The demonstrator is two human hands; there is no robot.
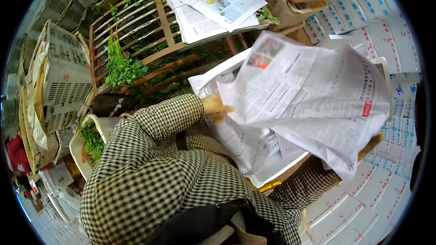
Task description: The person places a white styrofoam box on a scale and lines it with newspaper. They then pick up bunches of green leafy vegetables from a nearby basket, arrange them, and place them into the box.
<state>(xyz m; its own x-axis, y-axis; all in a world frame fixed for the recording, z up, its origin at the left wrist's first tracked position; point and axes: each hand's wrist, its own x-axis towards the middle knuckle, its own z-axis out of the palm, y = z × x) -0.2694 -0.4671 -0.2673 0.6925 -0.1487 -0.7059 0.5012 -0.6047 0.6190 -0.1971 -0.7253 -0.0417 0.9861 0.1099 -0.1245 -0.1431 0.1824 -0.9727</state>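
A large newspaper sheet (327, 98) is spread in the air over a white foam box (218, 64) lined with more newspaper. My left hand (216, 107), slightly blurred, pinches the sheet at its left edge, above the box's near left part. At the sheet's lower right edge is my right hand (371, 146), largely hidden behind the paper with a fingertip showing; it holds that edge. Under the sheet, crumpled newspaper and a clear plastic bag (270, 143) show in the box. The sheet covers the rest of the inside.
A slatted metal rack (167, 23) stands ahead, bearing a newspaper stack (211, 3) and a bunch of leafy greens (124, 69). Plastic crates (68, 81) rise at left, above a tub of greens (92, 144). Taped white foam boxes (361, 190) line the right side.
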